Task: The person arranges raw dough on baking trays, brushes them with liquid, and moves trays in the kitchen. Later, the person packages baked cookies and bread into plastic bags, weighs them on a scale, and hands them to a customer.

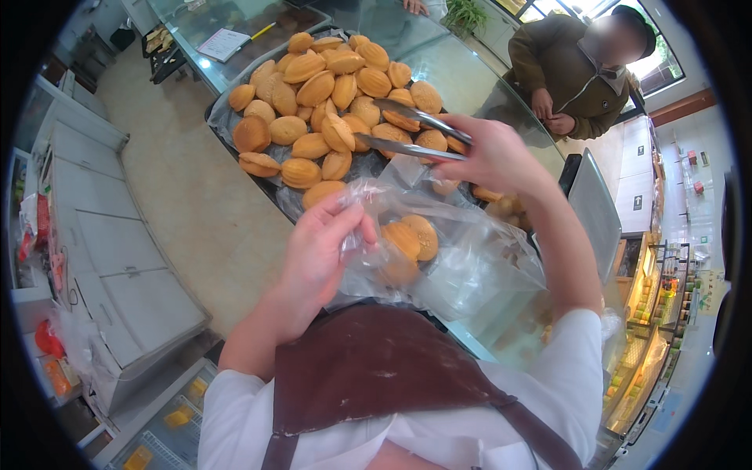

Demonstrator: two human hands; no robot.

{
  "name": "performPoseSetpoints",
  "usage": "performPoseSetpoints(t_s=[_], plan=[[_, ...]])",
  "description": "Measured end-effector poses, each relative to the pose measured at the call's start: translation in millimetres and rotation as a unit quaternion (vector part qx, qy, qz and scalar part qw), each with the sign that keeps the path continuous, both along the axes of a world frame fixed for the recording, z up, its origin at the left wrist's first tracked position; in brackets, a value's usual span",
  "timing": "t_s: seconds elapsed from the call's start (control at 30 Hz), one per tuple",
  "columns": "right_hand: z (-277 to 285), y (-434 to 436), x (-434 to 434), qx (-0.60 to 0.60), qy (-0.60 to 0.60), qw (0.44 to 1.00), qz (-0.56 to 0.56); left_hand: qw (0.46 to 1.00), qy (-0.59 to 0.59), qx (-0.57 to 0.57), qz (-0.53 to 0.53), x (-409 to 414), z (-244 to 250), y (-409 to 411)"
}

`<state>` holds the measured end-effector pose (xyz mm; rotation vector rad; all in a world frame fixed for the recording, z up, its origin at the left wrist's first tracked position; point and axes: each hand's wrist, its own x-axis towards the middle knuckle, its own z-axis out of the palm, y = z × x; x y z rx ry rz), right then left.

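Observation:
My left hand (323, 244) grips the edge of a clear plastic bag (470, 258), inside which several golden shell-shaped pastries (405, 241) lie. My right hand (490, 147) is closed around metal tongs (420, 134), whose parted tips point left over the pile. Between the tips, or just beside them, are pastries; whether the tongs grip one I cannot tell. The heap of shell-shaped pastries (314, 88) rests on a dark tray (223, 132) lined with clear plastic film.
The tray stands on a glass counter (464, 64). A notepad (224, 45) and a yellow pen (262, 32) lie at its far left. Across the counter stands a person in a brown jacket (581, 76); another person's hand (416, 6) rests at the far edge. White cabinets (141, 252) line the left side.

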<state>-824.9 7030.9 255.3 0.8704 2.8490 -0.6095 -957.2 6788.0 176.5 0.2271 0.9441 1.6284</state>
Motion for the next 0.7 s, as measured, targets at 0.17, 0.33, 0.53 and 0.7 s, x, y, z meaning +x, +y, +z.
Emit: performPoseSetpoints(t_s=[0.17,0.33,0.53,0.7], plan=[[-55.9,4.0,-53.4,0.063,-0.054,0.996,0.035,1.0,0.001,0.0,0.023,8.4,14.5,-11.1],[-26.2,22.6,-13.3,-0.097,0.01,0.995,-0.019,0.996,0.069,0.019,0.058,-0.5,9.8,-17.6],[48.4,-5.8,89.9,-0.189,-0.006,0.981,0.032,0.996,0.037,0.06,0.062,-13.9,17.5,-6.7],[29.3,8.4,53.0,-0.038,0.077,0.996,0.014,0.993,0.007,0.109,0.045,-18.6,15.5,-2.9]])
